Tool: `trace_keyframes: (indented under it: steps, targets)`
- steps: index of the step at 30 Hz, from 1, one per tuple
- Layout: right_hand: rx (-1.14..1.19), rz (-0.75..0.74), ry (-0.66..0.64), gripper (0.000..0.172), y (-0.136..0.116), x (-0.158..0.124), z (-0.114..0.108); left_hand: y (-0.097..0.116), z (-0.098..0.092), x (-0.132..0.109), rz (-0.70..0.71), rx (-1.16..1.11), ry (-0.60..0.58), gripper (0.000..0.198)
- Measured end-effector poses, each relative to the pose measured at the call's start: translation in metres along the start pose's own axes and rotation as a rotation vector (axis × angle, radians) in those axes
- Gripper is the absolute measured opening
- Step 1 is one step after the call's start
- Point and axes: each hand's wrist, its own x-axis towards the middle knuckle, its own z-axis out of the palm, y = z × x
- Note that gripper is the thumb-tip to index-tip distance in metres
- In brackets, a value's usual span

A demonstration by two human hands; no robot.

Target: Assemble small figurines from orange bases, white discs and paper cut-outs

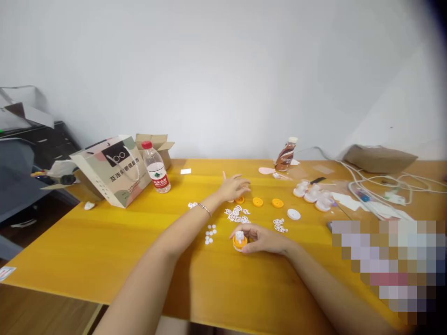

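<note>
My right hand (262,239) rests on the yellow table (104,242) and pinches a small orange disc with a white piece on top (240,240). My left hand (233,186) reaches further back, fingers spread, over an orange disc (239,200) and a cluster of white patterned pieces (236,214). A bracelet sits on that wrist. Two more orange discs (267,202) lie to the right. Small white round pieces (210,233) lie left of the held disc. A white cap (294,214) and more white patterned bits (280,225) lie to the right.
A paper gift bag (113,170), a water bottle (157,167) and an open carton (159,145) stand at the back left. A brown drink bottle (286,154) stands at the back. Assembled white-and-orange items (314,194), cables (384,186) and a brown package (379,158) lie at the right.
</note>
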Motion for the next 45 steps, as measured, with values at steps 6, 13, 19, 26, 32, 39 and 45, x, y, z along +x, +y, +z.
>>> trace_keyframes:
  steps: [6, 13, 19, 26, 32, 39, 45]
  targets:
    - [0.072, -0.011, 0.115, 0.032, 0.004, 0.004, 0.002, 0.032, -0.019, -0.046, 0.007, -0.448, 0.291, 0.03]
    - [0.04, -0.036, 0.232, 0.032, 0.003, 0.009, 0.01, 0.054, -0.02, -0.123, -0.187, -0.839, 0.346, 0.025]
    - [-0.007, -0.025, 0.304, 0.027, 0.005, 0.008, 0.006, 0.05, -0.017, -0.126, -0.204, -0.904, 0.476, 0.029]
    - [-0.107, -0.064, 0.287, 0.028, 0.009, 0.01, 0.003, 0.051, -0.016, -0.131, -0.065, -0.718, 0.297, 0.027]
    - [-0.011, -0.134, 0.284, 0.033, 0.008, 0.012, 0.008, 0.054, -0.02, -0.133, -0.039, -0.732, 0.24, 0.033]
    - [-0.083, -0.175, 0.374, 0.03, 0.006, 0.015, 0.01, 0.054, -0.021, -0.132, -0.023, -0.678, 0.307, 0.031]
    - [-0.292, -0.202, 0.504, 0.031, 0.013, 0.019, 0.016, 0.046, -0.026, -0.129, -0.169, -0.535, 0.256, 0.027]
